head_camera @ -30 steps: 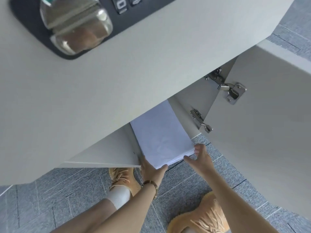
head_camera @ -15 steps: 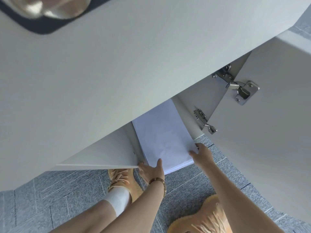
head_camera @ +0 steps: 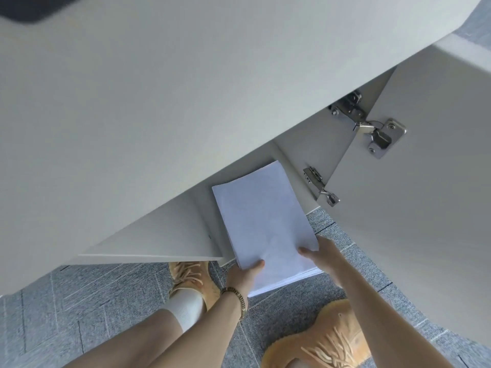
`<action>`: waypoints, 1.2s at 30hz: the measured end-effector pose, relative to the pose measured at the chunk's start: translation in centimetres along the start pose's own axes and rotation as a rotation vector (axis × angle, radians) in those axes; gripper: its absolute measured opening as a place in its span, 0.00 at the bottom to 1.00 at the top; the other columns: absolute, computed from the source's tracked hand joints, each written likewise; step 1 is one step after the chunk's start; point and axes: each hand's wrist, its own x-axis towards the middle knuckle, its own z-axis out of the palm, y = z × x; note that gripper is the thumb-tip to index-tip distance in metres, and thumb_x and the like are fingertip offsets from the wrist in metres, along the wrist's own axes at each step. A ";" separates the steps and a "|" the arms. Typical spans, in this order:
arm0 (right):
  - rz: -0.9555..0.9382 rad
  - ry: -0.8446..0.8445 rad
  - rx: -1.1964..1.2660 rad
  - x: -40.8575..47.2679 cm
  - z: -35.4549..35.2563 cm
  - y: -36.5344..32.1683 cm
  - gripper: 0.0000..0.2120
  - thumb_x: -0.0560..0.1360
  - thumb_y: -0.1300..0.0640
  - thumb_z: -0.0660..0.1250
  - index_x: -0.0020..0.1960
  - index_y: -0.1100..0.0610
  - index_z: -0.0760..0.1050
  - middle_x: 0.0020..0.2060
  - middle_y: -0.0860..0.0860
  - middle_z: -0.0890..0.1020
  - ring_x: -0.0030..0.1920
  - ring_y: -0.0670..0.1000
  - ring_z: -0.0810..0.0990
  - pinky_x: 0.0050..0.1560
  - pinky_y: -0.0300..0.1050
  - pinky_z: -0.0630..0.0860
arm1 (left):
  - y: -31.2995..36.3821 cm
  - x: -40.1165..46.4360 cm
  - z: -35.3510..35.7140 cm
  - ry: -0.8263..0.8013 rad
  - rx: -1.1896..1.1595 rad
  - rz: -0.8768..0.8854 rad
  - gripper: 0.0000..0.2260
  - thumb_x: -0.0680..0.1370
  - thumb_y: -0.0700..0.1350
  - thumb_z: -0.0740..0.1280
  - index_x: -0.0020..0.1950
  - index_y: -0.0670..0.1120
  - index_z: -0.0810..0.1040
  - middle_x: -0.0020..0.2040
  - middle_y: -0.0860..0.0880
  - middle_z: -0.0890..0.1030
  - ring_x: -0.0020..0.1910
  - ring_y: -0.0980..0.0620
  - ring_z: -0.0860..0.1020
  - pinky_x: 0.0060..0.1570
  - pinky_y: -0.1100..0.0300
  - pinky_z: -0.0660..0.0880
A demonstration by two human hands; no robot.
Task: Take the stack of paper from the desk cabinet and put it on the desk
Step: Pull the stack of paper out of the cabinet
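Note:
A white stack of paper (head_camera: 263,221) sticks out of the open desk cabinet (head_camera: 300,144), with its whole top sheet showing below the desk's edge. My left hand (head_camera: 245,277) grips the stack's near left corner, thumb on top. At the near right corner my right hand (head_camera: 322,254) holds it the same way, thumb on top and fingers underneath. The light grey desk top (head_camera: 159,102) fills the upper part of the view.
The cabinet door (head_camera: 425,208) stands open on the right, hung on two metal hinges (head_camera: 372,128). A lower cabinet panel (head_camera: 159,243) juts out on the left. Below are grey carpet tiles (head_camera: 66,314), my legs and tan shoes (head_camera: 324,343). A dark object (head_camera: 29,6) lies at the desk's top left.
Both hands have closed on the stack's near corners and drawn it out of the cabinet toward me. The far edge of the paper has come into sight, and my view has tilted down.

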 end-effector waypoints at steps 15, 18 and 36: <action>-0.093 0.197 0.124 -30.9 -4.3 -7.1 0.10 0.74 0.69 0.67 0.48 0.55 0.77 0.39 0.51 0.83 0.37 0.47 0.78 0.30 0.33 0.74 | 3.6 -25.3 -8.5 -0.235 0.141 0.328 0.15 0.71 0.34 0.76 0.56 0.40 0.80 0.54 0.41 0.85 0.53 0.43 0.83 0.51 0.56 0.79; -0.155 0.281 0.147 -39.5 -4.5 -7.7 0.08 0.73 0.67 0.69 0.50 0.58 0.80 0.38 0.51 0.82 0.39 0.49 0.77 0.35 0.42 0.73 | 3.5 -32.2 -11.3 -0.316 0.101 0.397 0.15 0.72 0.34 0.76 0.57 0.43 0.80 0.54 0.44 0.85 0.54 0.45 0.83 0.55 0.53 0.78; -0.725 0.343 0.392 -74.3 -1.7 -11.8 0.18 0.68 0.55 0.74 0.56 0.61 0.83 0.48 0.55 0.89 0.48 0.53 0.88 0.45 0.43 0.81 | 5.7 -59.1 -28.0 -0.659 -0.090 0.883 0.16 0.74 0.38 0.75 0.61 0.45 0.81 0.56 0.48 0.86 0.56 0.48 0.84 0.60 0.48 0.79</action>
